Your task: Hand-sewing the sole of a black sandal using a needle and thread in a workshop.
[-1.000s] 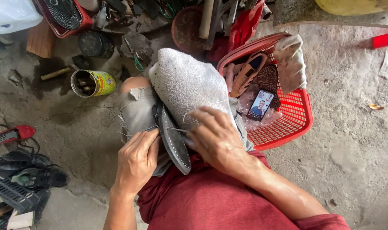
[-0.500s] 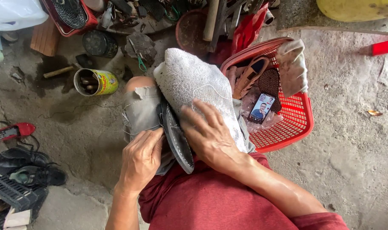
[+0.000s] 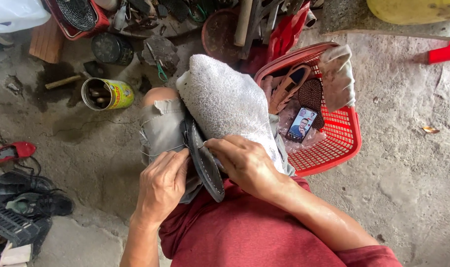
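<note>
Single head-worn view, looking steeply down from close above the lap, red basket (image 3: 333, 143) to the right, yellow tin can (image 3: 108, 94) upper left, concrete floor (image 3: 408, 188) beyond.

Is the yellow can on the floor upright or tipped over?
Tipped over. The yellow can lies on its side on the concrete floor, its open mouth facing left, with dark contents visible inside.

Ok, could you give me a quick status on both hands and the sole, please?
Left hand steadying dark shoe sole on edge. Right hand pinching at its rim, against white towel. Red basket beside, nothing blocking.
</note>
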